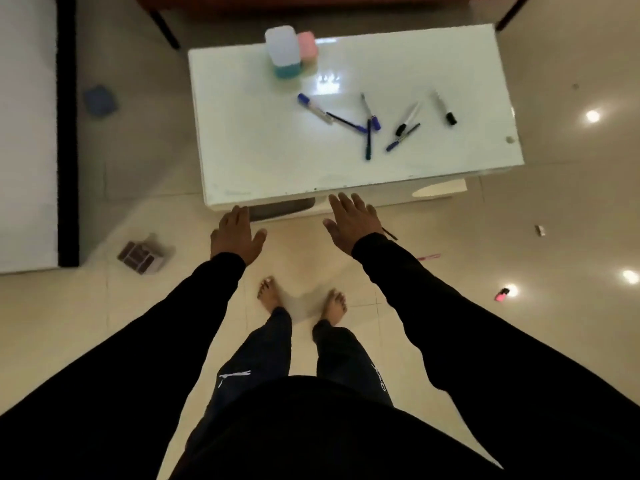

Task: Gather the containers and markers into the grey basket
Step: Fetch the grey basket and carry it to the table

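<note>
Surface: a low white table (270, 161) with a glossy top stood on pale floor tiles (519, 237) that mirrored ceiling lights.
Room: a dark-legged red seat (311, 0) ran along the far side; a white slab with a black edge (67, 133) filled the left; small bits lay scattered on the floor, among them a pink one (501, 294) at the right.
Hard to make out: a grey shape (282, 208) showed under the table's near edge, mostly covered by the top, so I could not tell whether it was the basket. A blue blur (100, 100) and a brownish packet (142, 257) on the floor were too soft to name.
Containers: a translucent white container (282, 45) on a teal one (287, 70), a pink one (307, 46) touching behind, at the far left corner.
Markers: several markers and pens (369, 124) lay loose mid-table, some crossing; a black-capped marker (445, 109) lay apart to the right.
Left hand (235, 237): flat, fingers straight, holding nothing, at the near edge.
Right hand (351, 218): spread, fingers relaxed, holding nothing, just below that edge.
</note>
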